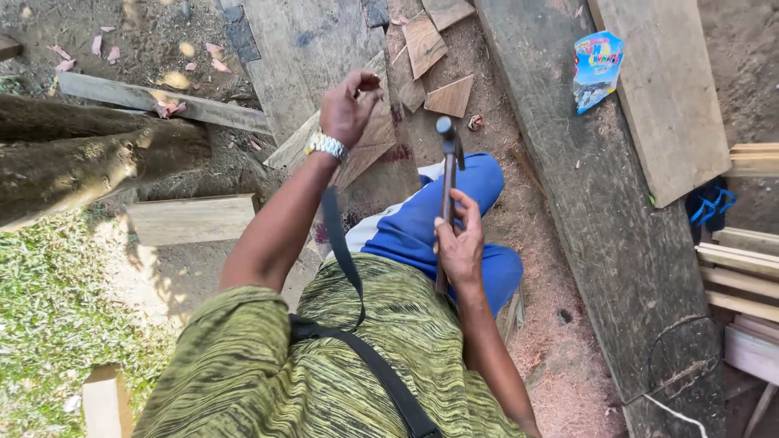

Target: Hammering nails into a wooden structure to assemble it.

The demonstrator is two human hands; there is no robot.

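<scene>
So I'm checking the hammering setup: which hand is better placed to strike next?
The right hand: its grip is shut on the hammer, head raised. The left hand is pinched down at the wood piece.

View from above of a seated person in a green striped shirt and blue trousers. The right hand (459, 243) grips the wooden handle of a metal-headed hammer (447, 174), held upright over the knee. The left hand (349, 105) — a silver wristwatch (326, 145) at its wrist — pinches the top of a pale triangular wooden offcut (369, 146). Long weathered grey planks (600, 211) lie on sawdust-covered ground — a small colourful foil packet (596, 69) rests between two of them.
</scene>
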